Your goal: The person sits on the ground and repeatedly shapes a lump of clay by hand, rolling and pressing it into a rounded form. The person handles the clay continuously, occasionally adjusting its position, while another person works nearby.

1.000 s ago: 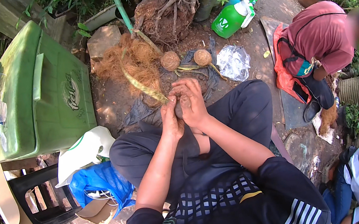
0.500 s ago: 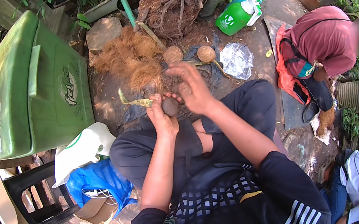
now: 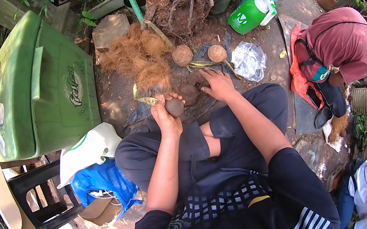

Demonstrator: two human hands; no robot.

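In my left hand (image 3: 164, 121), fingers closed, is a dark, rounded ball of soil (image 3: 175, 108), held just above my crossed legs. A yellow-green leaf (image 3: 144, 100) sticks out on the far left side of the same hand. My right hand (image 3: 220, 85) is stretched forward and low, palm down with fingers apart, beside a patch of loose dark soil (image 3: 190, 94). Nothing shows in its grip. Beyond it lie a fibre-wrapped ball (image 3: 182, 55) and a second fibre-wrapped ball (image 3: 217, 53) with a long stem by it. Loose brown coconut fibre (image 3: 135, 57) is heaped to their left.
A green cooler box (image 3: 46, 103) stands at the left, near a blue bag (image 3: 100, 184). Crumpled clear plastic (image 3: 249, 61) and a green pump sprayer (image 3: 245, 17) are at the far right. A person in a maroon covering (image 3: 334, 41) sits on the right. Tree roots (image 3: 184, 2) rise ahead.
My right hand has moved away from the soil ball, forward and right, down toward the loose soil. My left hand keeps its hold on the ball. The view has shifted slightly.
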